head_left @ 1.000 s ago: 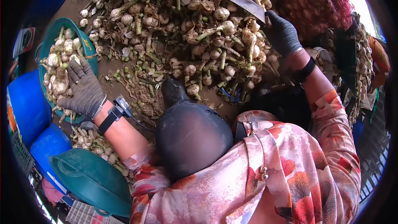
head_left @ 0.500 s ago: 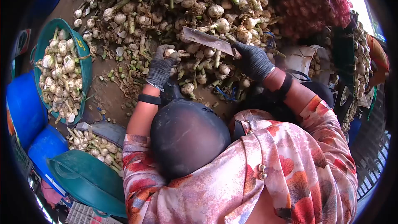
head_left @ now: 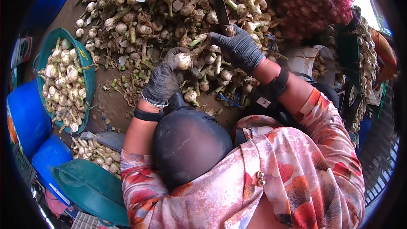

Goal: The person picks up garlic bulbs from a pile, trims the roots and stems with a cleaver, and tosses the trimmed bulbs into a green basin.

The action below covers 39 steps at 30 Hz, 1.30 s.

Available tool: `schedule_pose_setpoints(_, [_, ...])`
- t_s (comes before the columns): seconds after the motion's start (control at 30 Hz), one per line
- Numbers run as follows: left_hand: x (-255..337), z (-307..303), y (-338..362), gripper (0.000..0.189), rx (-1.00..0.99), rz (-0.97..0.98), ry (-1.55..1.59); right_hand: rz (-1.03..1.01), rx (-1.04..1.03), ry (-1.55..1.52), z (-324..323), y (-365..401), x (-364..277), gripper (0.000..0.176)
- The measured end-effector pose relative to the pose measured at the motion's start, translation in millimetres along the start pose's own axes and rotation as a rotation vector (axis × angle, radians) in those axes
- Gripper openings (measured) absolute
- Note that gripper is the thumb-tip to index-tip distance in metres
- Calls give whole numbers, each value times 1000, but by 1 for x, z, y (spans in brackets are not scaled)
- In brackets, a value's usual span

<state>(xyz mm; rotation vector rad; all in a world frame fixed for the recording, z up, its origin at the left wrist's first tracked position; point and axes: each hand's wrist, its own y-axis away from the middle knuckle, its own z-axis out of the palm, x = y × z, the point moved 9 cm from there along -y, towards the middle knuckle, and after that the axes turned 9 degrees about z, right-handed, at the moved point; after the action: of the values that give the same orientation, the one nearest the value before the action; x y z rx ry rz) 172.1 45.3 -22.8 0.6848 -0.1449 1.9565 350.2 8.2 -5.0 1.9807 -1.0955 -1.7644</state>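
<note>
My left hand (head_left: 163,78), in a dark grey knit glove, is closed around a garlic bulb (head_left: 184,61) whose stem points up and right. My right hand (head_left: 242,48), gloved the same way, grips a broad-bladed knife (head_left: 216,4). The blade stands away from me, over the pile. My right thumb and fingertips come right up to the stem of the held bulb. Beyond both hands spreads a large pile of garlic (head_left: 169,15) with roots and cut stems. My dark-covered knee (head_left: 190,144) is bent below the hands.
A green tub (head_left: 87,97) of trimmed garlic stands at left, near blue containers (head_left: 27,110). Another green tub (head_left: 89,191) is tipped at lower left. A red mesh sack (head_left: 313,6) lies at upper right, above a white bucket (head_left: 299,59). Another person's arm (head_left: 383,55) shows at far right.
The knife has swung from lying crosswise to pointing away from me. My right hand has moved left, close to my left hand, and a bulb now shows plainly in my left fingers.
</note>
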Motion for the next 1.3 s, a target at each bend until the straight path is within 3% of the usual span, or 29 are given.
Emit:
schedule_pose_setpoints(0.03, [-1, 2, -1, 44, -7, -17, -255, 70, -21, -1, 0, -2, 6, 45])
schedule_pose_setpoints(0.1, [-3, 2, -5, 42, -23, -50, -764, -122, 0, 67, 0, 3, -6, 42])
schedule_pose_setpoints(0.17, [-8, 4, -13, 37, 33, -66, -853, -357, 17, 171, 3, 13, -21, 39])
schedule_pose_setpoints(0.23, [0, 10, -16, 34, 101, -71, -934, -405, 99, 268, -4, 23, -24, 34])
schedule_pose_setpoints(0.37, [22, -14, -13, 32, 253, 116, -969, -486, -21, 373, -7, 51, -27, 29])
schedule_pose_setpoints(0.43, [34, 5, -16, 26, 129, 289, -1072, -561, -82, 470, 7, 68, -33, 27])
schedule_pose_setpoints(0.5, [35, 1, -6, 24, 252, 98, -948, -229, -247, 517, 8, 29, 33, 31])
schedule_pose_setpoints(0.57, [38, -7, -2, 23, 219, 170, -924, 106, -196, 799, -23, 19, 63, 36])
schedule_pose_setpoints(0.7, [38, 13, -7, 27, 51, 240, -1113, -140, -28, 291, -22, 17, 39, 58])
schedule_pose_setpoints(0.77, [30, 38, -22, 37, -130, 207, -1414, -244, -126, 272, 3, 27, -16, 56])
schedule_pose_setpoints(0.8, [33, 42, -23, 42, -134, 261, -1323, -286, -146, 231, 10, 25, -27, 47])
schedule_pose_setpoints(0.87, [41, 47, -20, 52, -133, 359, -1144, -85, -192, 129, 12, 21, -22, 43])
schedule_pose_setpoints(0.9, [44, 40, -20, 72, -131, 358, -987, 7, -210, 80, 11, 16, -20, 40])
schedule_pose_setpoints(0.93, [45, 31, -18, 74, -69, 374, -831, -104, -221, 58, 11, 11, -16, 31])
schedule_pose_setpoints(1.0, [31, 3, -14, 73, 33, 344, -526, 130, -301, -275, 22, 9, 10, 27])
schedule_pose_setpoints(1.1, [28, 13, -21, 66, -39, 403, -502, 306, -402, -527, 52, 28, 15, 24])
schedule_pose_setpoints(1.13, [28, 6, -16, 51, 58, 359, -512, 294, -391, -478, 55, 19, 27, 24])
schedule_pose_setpoints(1.17, [28, 10, -14, 49, 38, 328, -469, 282, -380, -429, 58, 11, 37, 25])
schedule_pose_setpoints(1.27, [27, -4, -6, 48, 137, 218, -393, -357, -9, 171, 25, 12, 2, 27])
schedule_pose_setpoints(1.3, [31, -6, -7, 48, 159, 242, -439, -413, 14, 401, 18, 28, -17, 31])
